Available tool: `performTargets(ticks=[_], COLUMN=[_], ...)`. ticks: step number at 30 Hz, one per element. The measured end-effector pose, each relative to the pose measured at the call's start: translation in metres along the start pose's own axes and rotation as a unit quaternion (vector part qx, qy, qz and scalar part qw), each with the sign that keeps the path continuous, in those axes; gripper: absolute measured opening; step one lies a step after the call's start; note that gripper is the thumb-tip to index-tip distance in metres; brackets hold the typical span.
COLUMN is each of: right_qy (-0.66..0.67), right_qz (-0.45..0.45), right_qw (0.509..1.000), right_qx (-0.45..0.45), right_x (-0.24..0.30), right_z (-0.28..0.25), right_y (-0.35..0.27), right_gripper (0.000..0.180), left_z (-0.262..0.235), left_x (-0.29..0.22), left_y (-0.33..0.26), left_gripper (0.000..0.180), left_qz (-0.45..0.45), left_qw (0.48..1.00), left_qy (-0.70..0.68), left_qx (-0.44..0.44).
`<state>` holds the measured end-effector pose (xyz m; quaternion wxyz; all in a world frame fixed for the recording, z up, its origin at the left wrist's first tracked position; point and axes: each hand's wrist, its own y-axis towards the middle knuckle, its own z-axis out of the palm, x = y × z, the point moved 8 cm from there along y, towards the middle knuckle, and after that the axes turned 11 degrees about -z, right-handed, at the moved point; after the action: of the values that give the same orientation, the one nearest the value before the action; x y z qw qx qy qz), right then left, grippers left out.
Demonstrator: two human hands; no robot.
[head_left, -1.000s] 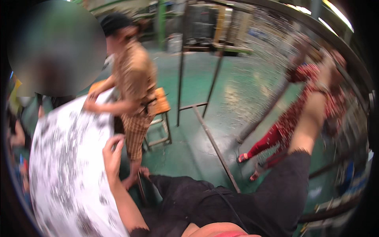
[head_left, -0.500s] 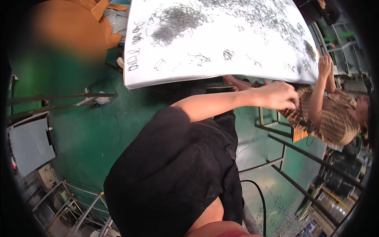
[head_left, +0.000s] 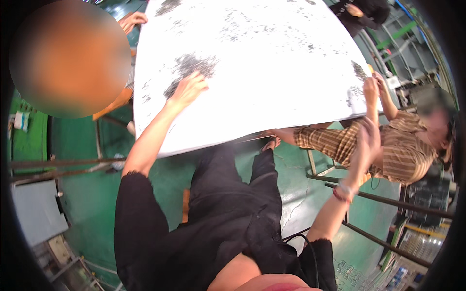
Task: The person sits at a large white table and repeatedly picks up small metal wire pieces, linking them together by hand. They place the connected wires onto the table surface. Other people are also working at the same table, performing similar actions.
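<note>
My left hand (head_left: 188, 91) is over the white tabletop (head_left: 252, 82), at the near edge of a dark heap of small thin pieces (head_left: 194, 64). Its fingers are bent and drawn together; whatever they may hold is too small to make out. Off the table's near right corner, my right hand (head_left: 367, 140) is raised and smeared by motion, so its fingers cannot be read. A bracelet (head_left: 343, 192) circles that wrist. More small dark pieces (head_left: 233, 24) lie scattered over the white surface, blurred in this view.
At the right, a person in a striped brown shirt (head_left: 407, 150) has both hands at a small dark pile (head_left: 359, 71) on the table's edge. Another person's hand (head_left: 133, 21) is at the far left edge. Dark metal rails (head_left: 398, 203) stand low on the right, above the green floor (head_left: 296, 194).
My left hand has swung from off the table's near right side back left to the dark heap. My right hand has come into sight. The view has shifted, showing more of the table's near part.
</note>
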<state>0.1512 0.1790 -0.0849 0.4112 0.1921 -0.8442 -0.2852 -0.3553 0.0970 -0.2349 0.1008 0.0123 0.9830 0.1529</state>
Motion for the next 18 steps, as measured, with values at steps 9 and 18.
performTargets(ticks=[9,18], right_qy=[-0.077,-0.126], right_qz=[-0.007,-0.041], right_qw=[0.974,0.974], right_qx=[0.215,0.181], right_x=[-0.092,-0.063], right_z=[0.216,0.216], right_y=[0.006,0.009], right_gripper=[0.027,0.011], left_z=[-0.035,-0.020], left_x=[-0.018,-0.136], left_y=[0.029,0.041], left_gripper=[0.009,0.010], left_qz=[-0.161,-0.202], left_qw=[0.977,0.851], left_qy=[-0.127,-0.482], left_qx=[-0.061,-0.051])
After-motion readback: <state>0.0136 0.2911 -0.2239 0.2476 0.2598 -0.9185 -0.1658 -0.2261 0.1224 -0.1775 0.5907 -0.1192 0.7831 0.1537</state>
